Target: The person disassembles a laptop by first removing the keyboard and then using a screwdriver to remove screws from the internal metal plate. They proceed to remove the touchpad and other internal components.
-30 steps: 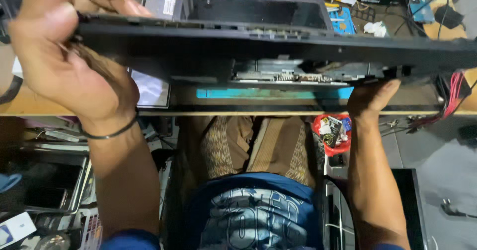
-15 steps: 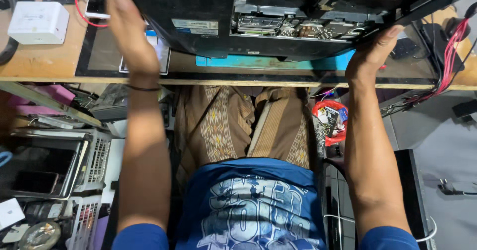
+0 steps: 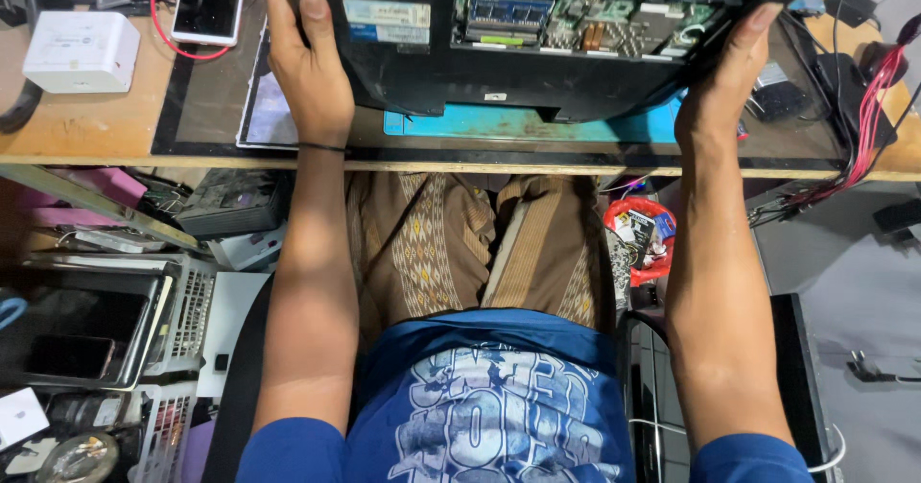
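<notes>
The surface spans the top of the view, a teal mat at its near edge. Over the mat at 12 o'clock sits the laptop, underside up, panel off, boards bare. The left hand clasps its 9 o'clock edge, fingers closed on the casing; the right hand grips the 3 o'clock corner likewise. A phone lies at 10 o'clock. A slipping grip could knock the boards or snag the red cables.
</notes>
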